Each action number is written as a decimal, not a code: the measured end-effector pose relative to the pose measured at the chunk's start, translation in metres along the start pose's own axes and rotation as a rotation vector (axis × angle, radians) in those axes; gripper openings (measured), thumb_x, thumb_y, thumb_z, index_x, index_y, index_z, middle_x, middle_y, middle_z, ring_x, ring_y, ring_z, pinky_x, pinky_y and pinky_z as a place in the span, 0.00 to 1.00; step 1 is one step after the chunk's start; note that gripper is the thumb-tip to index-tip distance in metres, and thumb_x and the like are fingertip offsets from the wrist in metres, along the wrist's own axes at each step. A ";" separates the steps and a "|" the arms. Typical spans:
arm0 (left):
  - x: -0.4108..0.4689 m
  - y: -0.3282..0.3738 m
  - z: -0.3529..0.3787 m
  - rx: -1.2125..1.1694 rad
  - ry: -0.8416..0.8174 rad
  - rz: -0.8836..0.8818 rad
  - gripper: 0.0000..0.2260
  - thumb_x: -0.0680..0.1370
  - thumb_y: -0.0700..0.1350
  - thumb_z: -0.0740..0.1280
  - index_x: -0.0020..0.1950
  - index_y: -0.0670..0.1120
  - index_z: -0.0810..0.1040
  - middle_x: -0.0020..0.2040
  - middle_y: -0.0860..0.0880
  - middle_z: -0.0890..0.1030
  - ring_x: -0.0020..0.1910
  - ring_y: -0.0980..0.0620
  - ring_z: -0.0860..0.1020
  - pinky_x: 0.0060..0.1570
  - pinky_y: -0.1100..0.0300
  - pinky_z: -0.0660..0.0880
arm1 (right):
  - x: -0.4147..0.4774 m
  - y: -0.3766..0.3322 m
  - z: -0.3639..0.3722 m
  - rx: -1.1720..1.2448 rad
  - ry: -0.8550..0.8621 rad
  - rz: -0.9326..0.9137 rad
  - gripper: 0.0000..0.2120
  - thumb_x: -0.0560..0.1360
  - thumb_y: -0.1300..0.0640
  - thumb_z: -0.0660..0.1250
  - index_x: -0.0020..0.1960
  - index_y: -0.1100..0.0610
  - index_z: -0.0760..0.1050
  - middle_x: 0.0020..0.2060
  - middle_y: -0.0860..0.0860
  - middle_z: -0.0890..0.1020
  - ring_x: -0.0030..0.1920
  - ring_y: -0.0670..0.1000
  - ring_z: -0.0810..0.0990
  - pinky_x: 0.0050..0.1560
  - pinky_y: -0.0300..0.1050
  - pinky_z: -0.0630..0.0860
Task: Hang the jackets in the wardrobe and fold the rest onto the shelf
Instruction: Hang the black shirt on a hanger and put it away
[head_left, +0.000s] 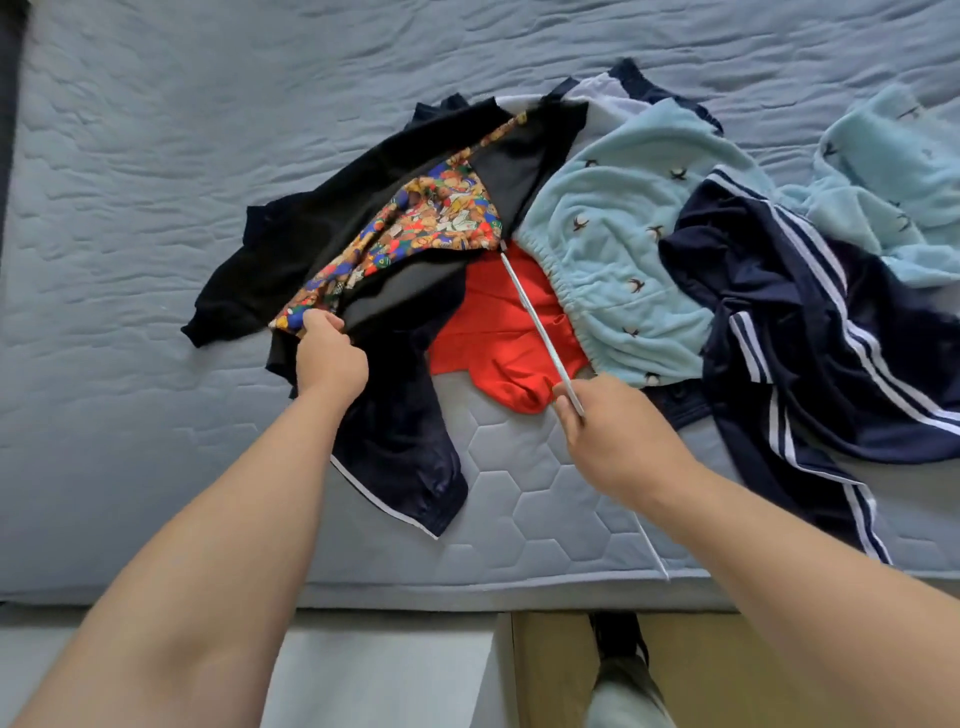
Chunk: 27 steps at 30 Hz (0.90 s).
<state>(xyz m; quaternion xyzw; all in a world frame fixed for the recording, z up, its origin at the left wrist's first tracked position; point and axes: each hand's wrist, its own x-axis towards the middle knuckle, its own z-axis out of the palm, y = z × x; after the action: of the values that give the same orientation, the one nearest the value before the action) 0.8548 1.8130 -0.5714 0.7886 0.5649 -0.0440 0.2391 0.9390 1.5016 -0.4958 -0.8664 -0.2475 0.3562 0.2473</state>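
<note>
Black jacket (332, 218), colourful cartoon-print lining (436, 213)

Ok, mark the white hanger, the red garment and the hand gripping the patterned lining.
white hanger (536, 322): head view, middle of its straight bar.
red garment (483, 332): head view, flat left part of the cloth.
left hand (330, 358): head view, back of the hand gripping the patterned lining (441, 208).

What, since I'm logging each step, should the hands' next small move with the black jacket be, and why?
Probably push the white hanger deeper into the black jacket, toward a shoulder. The right hand grips the hanger, whose far tip only just meets the patterned lining; the left hand pinches the lining's edge, holding the jacket open on the bed.
</note>
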 end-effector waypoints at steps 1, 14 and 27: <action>-0.017 0.011 -0.005 -0.062 -0.041 -0.018 0.12 0.77 0.34 0.60 0.56 0.49 0.67 0.49 0.48 0.75 0.45 0.48 0.73 0.43 0.58 0.67 | -0.014 -0.003 -0.009 0.002 0.005 0.012 0.15 0.83 0.56 0.57 0.37 0.50 0.65 0.37 0.51 0.73 0.40 0.56 0.71 0.39 0.48 0.65; -0.270 0.183 -0.129 -0.775 -0.500 -0.115 0.06 0.75 0.44 0.76 0.50 0.46 0.85 0.42 0.47 0.87 0.38 0.51 0.84 0.37 0.60 0.80 | -0.195 -0.036 -0.154 0.183 0.259 0.120 0.15 0.84 0.55 0.55 0.41 0.55 0.70 0.45 0.58 0.76 0.47 0.58 0.73 0.45 0.49 0.66; -0.499 0.261 -0.275 -1.255 -0.499 0.328 0.12 0.76 0.46 0.74 0.58 0.46 0.84 0.53 0.40 0.86 0.51 0.39 0.85 0.50 0.43 0.82 | -0.362 -0.008 -0.264 0.387 0.492 0.035 0.25 0.76 0.53 0.65 0.73 0.54 0.69 0.59 0.59 0.76 0.54 0.54 0.76 0.59 0.48 0.73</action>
<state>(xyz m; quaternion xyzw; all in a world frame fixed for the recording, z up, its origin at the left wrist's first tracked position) 0.8586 1.4315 -0.0739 0.5429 0.2852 0.1475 0.7760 0.9066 1.2218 -0.1473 -0.8675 -0.0928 0.1804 0.4541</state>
